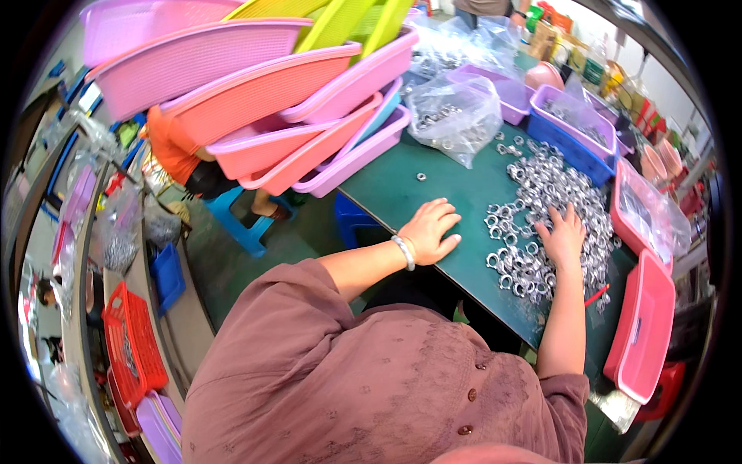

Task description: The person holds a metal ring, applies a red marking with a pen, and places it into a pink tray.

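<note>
Rings [553, 184] in a big shiny heap on the green bench [464, 199].
The left grip [430, 233] lies loose by the edge, holding nothing. The right grip [563, 238] is on the rings, spread out, not squeezed. A pink tub [640, 329] sits to their right.

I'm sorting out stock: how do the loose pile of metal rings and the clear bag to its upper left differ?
The pile lies loose on the green table; the clear bag encloses its metal pieces. The pile spreads over more table than the clear bag. The right grip touches the pile; neither grip touches the clear bag. Both contain silvery pieces.
</note>
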{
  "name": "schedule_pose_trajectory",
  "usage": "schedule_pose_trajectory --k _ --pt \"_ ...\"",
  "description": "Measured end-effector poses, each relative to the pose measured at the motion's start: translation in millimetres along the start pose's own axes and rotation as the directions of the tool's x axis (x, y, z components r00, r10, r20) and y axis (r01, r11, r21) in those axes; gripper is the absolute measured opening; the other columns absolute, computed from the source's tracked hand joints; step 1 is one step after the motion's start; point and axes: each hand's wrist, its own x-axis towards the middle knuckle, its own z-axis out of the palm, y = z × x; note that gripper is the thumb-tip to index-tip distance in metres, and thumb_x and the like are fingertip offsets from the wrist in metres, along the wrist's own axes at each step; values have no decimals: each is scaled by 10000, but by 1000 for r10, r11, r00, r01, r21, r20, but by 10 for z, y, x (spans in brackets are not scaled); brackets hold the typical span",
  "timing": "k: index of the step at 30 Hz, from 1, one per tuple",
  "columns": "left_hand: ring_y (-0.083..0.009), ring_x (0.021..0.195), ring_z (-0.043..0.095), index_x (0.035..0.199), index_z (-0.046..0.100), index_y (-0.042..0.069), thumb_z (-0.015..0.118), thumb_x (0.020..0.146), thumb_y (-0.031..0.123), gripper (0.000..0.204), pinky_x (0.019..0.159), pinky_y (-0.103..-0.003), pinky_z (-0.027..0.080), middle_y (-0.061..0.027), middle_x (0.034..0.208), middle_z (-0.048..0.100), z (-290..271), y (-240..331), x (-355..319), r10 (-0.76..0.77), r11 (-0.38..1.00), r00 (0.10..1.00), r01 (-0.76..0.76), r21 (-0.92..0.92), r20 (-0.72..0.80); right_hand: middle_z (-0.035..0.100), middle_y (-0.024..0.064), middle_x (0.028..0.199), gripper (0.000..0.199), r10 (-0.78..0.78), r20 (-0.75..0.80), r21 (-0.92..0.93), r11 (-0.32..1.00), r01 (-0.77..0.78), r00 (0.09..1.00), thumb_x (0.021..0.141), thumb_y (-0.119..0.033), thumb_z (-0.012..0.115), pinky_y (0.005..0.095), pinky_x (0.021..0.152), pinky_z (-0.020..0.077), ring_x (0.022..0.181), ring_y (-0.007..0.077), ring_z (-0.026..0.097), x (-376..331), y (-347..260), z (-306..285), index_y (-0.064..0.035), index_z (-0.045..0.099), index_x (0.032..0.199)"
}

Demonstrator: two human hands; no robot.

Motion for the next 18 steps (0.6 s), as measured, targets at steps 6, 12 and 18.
schedule_pose_trajectory --k 6,12,18 --pt "-380 1117 415 1063 523 6 601 753 225 387 949 -442 336 -184 1104 483 -26 21 11 -26 999 1000 26 -19 -4 380 204 1303 448 -63 -57 36 997 65 996 706 -364 660 478 952 290 1142 365 398 0 54 56 -112 594 1071" --pt "-382 1126 405 1070 519 6 597 754 228 394 954 -443 329 -180 1103 482 -50 13 -9 -47 999 999 47 -23 27 381 204 1293 419 -72 -37 84 994 75 997 692 -331 674 482 951 286 1134 371 397 16 11 60 -85 609 1025" --pt "-384 1125 406 1077 516 5 595 751 231 405 958 -453 320 -183 1104 484 -37 17 -4 -31 999 999 31 -30 10 389 214 1288 395 -122 -87 198 971 137 989 678 -271 688 439 938 315 1113 383 406 8 43 110 -46 608 993"
